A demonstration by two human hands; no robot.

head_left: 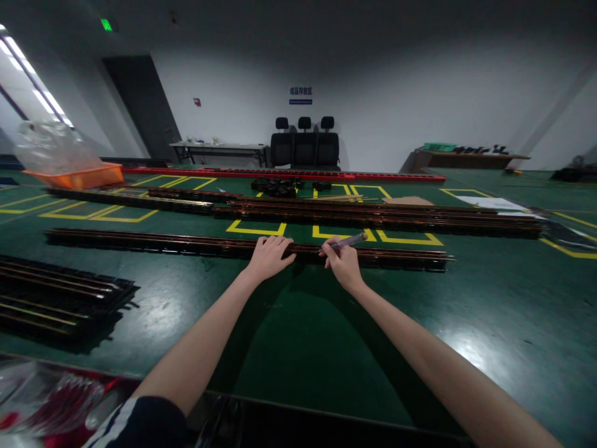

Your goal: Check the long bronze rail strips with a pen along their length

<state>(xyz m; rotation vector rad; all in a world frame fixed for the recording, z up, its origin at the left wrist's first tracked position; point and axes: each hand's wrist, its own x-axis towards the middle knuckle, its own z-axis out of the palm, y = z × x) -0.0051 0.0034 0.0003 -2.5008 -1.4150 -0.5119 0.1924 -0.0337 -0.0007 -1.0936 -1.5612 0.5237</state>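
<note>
A long, thin dark strip with copper-coloured lines (153,241) lies across the green table in front of me. My left hand (270,256) rests on its middle, fingers stretched over it and thumb spread apart. Just to the right, my right hand (344,264) is closed in a writing grip round a pen (349,241). The pen slants, its tip down at the strip and its back end up to the right. Whether the tip touches the strip, I cannot tell.
More long dark strips (382,216) lie behind, across yellow taped outlines. A stack of shorter strips (51,298) sits at left. An orange basket (77,177) with clear plastic bags stands at far left. Clear and red packaging (51,401) is below the table's near edge (298,404).
</note>
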